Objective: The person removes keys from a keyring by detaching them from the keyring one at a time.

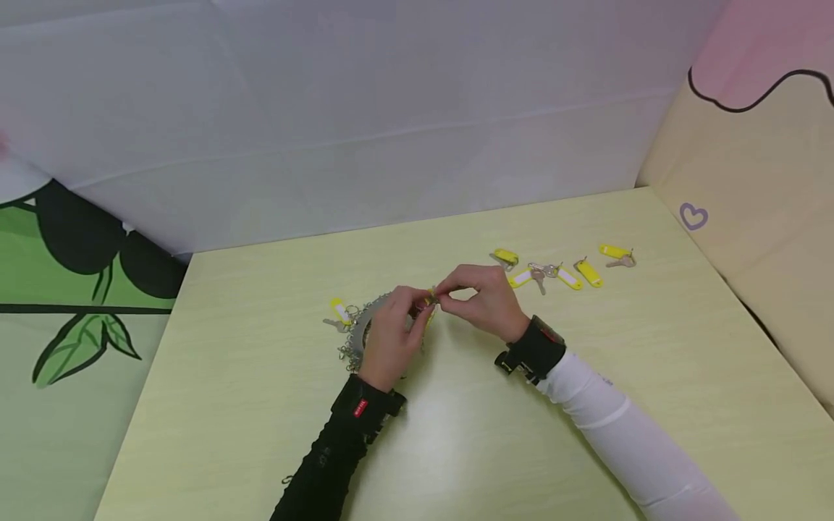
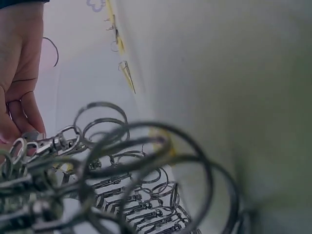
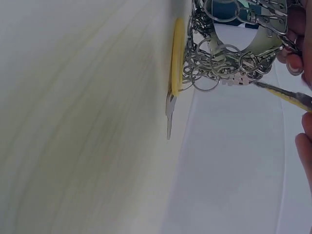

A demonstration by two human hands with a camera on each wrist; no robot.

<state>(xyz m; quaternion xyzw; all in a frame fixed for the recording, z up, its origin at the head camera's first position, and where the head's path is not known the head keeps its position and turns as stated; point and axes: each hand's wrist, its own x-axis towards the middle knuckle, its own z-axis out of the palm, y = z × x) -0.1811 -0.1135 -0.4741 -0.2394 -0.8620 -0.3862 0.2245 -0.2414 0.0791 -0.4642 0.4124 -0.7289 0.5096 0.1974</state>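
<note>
A black sleeve (image 1: 322, 463) and a white sleeve (image 1: 632, 434) lie nearest my head camera. Past them, the left hand (image 1: 389, 336) and right hand (image 1: 485, 300) meet, fingertips pinched at a tagged key (image 3: 294, 98) — which grips which part I can't tell — beside the grey hoop (image 1: 359, 331) on the worktop (image 1: 247, 434). I judge the work early: one yellow tag (image 1: 340, 311) with key sits by the hoop's left edge, perhaps attached; five other tags (image 1: 589, 273) wait apart, and many metal clasps (image 2: 151, 214) show only rings.
</note>
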